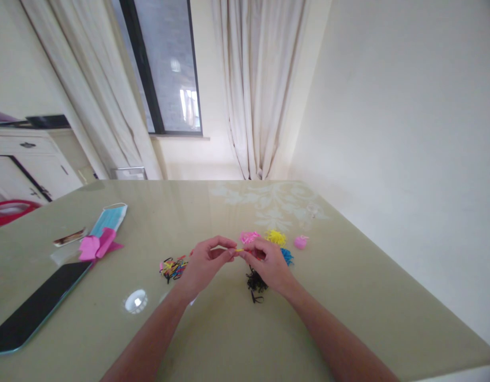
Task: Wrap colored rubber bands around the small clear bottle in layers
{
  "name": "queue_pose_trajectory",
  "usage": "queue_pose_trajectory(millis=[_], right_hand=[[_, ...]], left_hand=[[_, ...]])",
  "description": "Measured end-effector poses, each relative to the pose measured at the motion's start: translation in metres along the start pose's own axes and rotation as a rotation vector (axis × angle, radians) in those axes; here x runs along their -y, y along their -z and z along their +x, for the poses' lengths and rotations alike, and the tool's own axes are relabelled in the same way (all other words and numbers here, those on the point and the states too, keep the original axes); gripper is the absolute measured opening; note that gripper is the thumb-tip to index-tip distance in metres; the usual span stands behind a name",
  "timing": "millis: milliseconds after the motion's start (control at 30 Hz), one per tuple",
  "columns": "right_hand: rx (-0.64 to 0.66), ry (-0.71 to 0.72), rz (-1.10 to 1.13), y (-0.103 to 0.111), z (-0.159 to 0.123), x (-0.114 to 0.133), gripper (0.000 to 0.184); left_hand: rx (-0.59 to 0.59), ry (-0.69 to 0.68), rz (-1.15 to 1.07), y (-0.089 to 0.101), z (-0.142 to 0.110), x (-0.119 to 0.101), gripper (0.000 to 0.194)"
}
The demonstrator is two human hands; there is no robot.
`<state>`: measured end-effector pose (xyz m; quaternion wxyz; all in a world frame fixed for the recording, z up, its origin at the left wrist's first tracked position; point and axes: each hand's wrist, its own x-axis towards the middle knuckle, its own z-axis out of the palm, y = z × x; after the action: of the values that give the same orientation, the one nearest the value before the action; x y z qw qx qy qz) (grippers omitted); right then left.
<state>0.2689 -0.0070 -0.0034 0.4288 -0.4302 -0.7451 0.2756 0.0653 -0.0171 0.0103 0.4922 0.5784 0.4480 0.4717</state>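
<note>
My left hand (205, 262) and my right hand (269, 262) meet over the middle of the table, fingertips pinched. A small yellow rubber band (239, 250) stretches between them. Left of my left hand lies a mixed-colour pile of rubber bands (174, 268), partly hidden by it. Around my right hand are single-colour piles: pink bands (250, 237), yellow bands (276, 237), blue bands (287, 257) and black bands (256, 281). Some red shows behind the right fingers, mostly covered.
A small pink round object (301, 242) sits beyond the piles on the right. At left are a dark phone-like slab (38, 305), pink folded paper (98, 245), a blue face mask (110, 219) and a narrow brown-and-white packet (70, 237). The glossy table (372, 297) adjoins the right wall.
</note>
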Motion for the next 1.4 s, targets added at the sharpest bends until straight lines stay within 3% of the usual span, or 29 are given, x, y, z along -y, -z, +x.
queue_pose_trajectory(millis=[367,467,567,633,733,900,1033,1233,1400], right_hand=[[-0.033,-0.017,0.178,0.014,0.003,0.005,0.024],[-0.035,-0.076,0.341,0.024,0.003,0.009,0.028],[-0.08,-0.114,0.495,0.034,0.002,0.011,0.027],[-0.123,-0.112,0.547,0.039,0.0,0.01,0.025],[-0.176,-0.097,0.556,0.044,0.0,0.006,0.023],[-0.327,-0.12,0.359,0.055,0.009,-0.012,0.028],[-0.422,-0.155,-0.142,0.065,0.019,-0.039,0.034],[-0.277,-0.195,-0.611,0.063,0.022,-0.074,0.03],[-0.259,-0.233,-0.665,0.061,0.02,-0.07,0.027]], left_hand=[[0.068,-0.017,0.043,0.005,0.0,0.002,0.036],[-0.052,-0.064,0.423,0.019,0.003,0.005,0.033],[-0.22,-0.045,1.053,0.034,0.003,0.011,0.027],[-0.208,0.075,1.375,0.04,0.001,0.015,0.028],[-0.138,0.244,1.547,0.044,0.0,0.02,0.031],[-0.13,0.245,1.484,0.049,0.002,0.026,0.033],[-0.17,0.173,1.402,0.053,0.004,0.024,0.027],[-0.203,0.086,0.955,0.048,0.01,0.017,0.013],[-0.243,0.072,0.781,0.048,0.013,0.018,0.012]])
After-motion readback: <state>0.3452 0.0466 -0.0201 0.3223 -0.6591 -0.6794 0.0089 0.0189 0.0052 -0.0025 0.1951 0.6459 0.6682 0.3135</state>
